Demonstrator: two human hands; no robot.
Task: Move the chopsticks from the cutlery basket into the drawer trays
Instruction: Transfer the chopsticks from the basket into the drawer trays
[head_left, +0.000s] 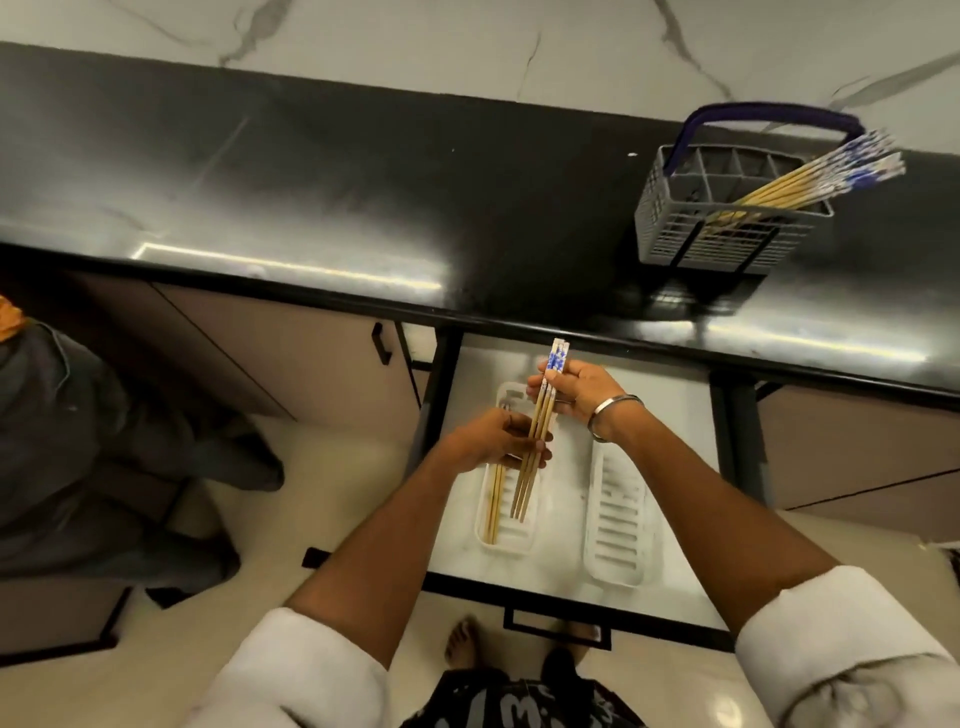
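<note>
Hands: right hand (582, 391) and left hand (493, 441) both closed on blue-patterned wooden chopsticks (537, 431) | lower flat into white slotted left tray (511, 540) (6 o'clock), alongside pair already lying there.

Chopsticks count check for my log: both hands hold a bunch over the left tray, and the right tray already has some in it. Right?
Not quite. The head view shows the right tray empty; the left tray already holds some. Both the left hand and right hand hold the chopsticks over it.

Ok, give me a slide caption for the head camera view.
Both hands, left and right, hold blue-patterned wooden chopsticks over the left white slotted drawer tray.
</note>
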